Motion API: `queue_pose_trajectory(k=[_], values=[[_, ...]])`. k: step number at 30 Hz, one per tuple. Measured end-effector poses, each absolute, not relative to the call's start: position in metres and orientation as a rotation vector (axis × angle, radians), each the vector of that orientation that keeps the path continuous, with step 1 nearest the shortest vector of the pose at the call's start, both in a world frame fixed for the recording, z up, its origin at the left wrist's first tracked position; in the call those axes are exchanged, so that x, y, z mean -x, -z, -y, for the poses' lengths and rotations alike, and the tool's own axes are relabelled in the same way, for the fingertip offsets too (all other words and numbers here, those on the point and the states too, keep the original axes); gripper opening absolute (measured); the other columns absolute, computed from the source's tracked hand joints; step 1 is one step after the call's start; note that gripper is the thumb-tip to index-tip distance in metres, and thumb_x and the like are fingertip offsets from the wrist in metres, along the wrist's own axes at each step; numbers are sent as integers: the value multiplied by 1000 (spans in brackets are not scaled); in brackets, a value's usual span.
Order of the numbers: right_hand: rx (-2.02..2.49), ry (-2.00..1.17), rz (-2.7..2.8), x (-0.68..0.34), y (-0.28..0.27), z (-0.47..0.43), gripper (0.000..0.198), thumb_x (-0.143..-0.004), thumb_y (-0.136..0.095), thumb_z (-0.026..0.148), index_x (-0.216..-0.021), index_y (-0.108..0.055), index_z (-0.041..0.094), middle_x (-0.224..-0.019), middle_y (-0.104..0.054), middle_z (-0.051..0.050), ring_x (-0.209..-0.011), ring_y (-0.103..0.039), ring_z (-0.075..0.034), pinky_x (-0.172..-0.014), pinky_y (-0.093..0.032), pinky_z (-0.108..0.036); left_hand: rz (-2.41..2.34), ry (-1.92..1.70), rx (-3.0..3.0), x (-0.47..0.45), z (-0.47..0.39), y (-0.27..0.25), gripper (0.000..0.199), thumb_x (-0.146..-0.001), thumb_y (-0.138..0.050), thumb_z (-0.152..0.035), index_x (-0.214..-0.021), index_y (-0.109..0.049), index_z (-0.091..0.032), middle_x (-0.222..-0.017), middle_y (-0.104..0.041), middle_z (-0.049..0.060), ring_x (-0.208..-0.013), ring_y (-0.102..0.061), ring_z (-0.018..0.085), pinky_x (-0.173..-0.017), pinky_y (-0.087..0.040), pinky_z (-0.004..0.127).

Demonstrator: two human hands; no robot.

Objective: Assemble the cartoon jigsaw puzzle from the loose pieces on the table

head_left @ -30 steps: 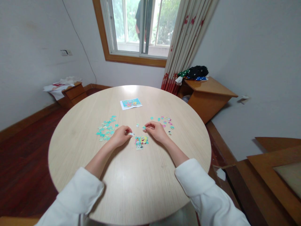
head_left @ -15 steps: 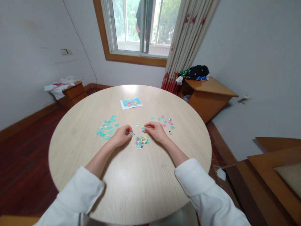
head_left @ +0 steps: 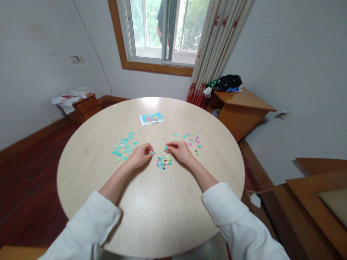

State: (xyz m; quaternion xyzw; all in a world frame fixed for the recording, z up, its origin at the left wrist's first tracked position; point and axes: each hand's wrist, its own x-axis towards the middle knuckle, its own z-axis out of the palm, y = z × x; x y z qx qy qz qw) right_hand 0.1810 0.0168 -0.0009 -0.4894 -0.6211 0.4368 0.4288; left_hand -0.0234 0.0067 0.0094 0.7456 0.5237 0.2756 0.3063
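Observation:
My left hand pinches a small jigsaw puzzle piece between thumb and fingers, just left of a partly joined puzzle. Across from it, my right hand grips another puzzle piece, mostly teal, at its fingertips. The joined section lies flat below and between both hands, showing a yellow square cartoon character beside a second figure. One loose pale piece rests between the hands, a little farther off. Fingers hide parts of both held pieces.
Teal loose pieces are spread to the left; pink and teal ones lie to the right. A printed reference picture sits farther back on the round table. Wooden cabinets stand beyond the right edge.
Almost nothing differs. Both hands keep hold of their pieces in nearly the same places, and the view has shifted very slightly.

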Motion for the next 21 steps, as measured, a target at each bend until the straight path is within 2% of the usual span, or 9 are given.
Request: queue_pose_trajectory(k=[9,21], values=[[1216,-1091,1566,-180,-1,-15,15,-71,-59,14,-83,-68,13,-69,-70,-5,-63,-67,-14,-68,-53,-29,-1374,-735,-1971,24,-8,-8,12,-73,-51,-27,-74,-58,-16,-67,-60,2,-62,-52,14,-61,-39,27],[1213,-1087,1588,-181,1,-16,15,-71,-61,18,-83,-69,14,-66,-69,-3,-60,-65,-12,-65,-53,-26,-1387,-743,-1930,24,-9,-7,12,-72,-53,-25,-75,-60,-16,-66,-61,2,-61,-52,14,-61,-40,27]])
